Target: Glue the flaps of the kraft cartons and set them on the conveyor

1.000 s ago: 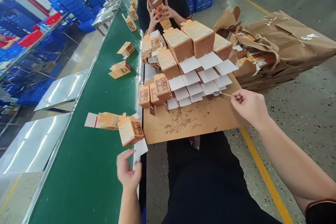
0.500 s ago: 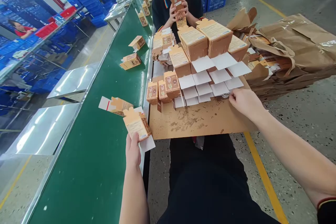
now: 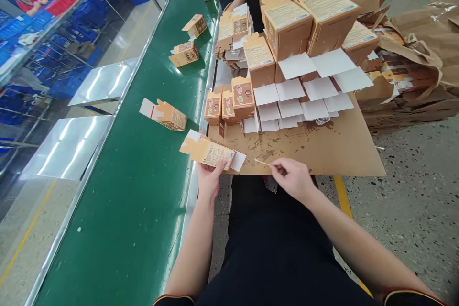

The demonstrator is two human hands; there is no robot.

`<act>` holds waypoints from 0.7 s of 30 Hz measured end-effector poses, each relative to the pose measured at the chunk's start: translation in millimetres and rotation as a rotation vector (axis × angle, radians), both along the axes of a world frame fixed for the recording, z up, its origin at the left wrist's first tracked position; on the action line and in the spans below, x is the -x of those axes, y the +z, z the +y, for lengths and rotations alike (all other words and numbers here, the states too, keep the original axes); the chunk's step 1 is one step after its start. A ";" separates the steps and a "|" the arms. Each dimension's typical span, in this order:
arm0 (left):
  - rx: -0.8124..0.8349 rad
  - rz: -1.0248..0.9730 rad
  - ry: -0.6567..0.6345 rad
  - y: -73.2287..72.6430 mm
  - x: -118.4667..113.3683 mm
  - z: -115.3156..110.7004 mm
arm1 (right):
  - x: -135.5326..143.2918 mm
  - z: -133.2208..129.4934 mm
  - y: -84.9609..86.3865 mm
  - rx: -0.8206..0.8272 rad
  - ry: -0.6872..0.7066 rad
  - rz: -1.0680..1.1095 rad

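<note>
Red bins stand at left, beyond two shiny metal tabletops.

Wearer's fingers: one carton, one stick

The left hand is holding a carton, the right hand is pinching a thin stick near its white flap, and stacked boxes are resting on a cardboard sheet
</note>
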State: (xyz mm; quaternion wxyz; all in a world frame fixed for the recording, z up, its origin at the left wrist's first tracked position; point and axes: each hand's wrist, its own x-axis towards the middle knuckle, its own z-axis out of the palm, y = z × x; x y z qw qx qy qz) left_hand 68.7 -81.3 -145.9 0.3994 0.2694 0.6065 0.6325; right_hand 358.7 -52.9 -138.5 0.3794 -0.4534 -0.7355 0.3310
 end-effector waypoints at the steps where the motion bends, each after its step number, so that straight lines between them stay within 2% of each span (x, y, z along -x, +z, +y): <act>1: 0.004 0.016 -0.001 -0.8 0.1 1.0 | 14.8 -1.7 -7.2 -0.017 0.024 0.002; 5: 0.007 0.046 0.006 0.2 0.0 3.0 | 43.5 -1.6 -24.5 -0.068 0.111 -0.054; 11: 0.016 0.041 0.005 -1.6 -5.7 2.7 | 46.6 2.3 -31.9 -0.083 0.198 -0.110; 15: 0.016 0.034 0.036 -0.7 -11.2 1.5 | 43.2 12.4 -30.9 -0.046 0.143 -0.106; 21: 0.059 0.108 -0.036 1.0 -18.6 -6.2 | 27.8 14.0 -23.8 -0.018 -0.004 0.022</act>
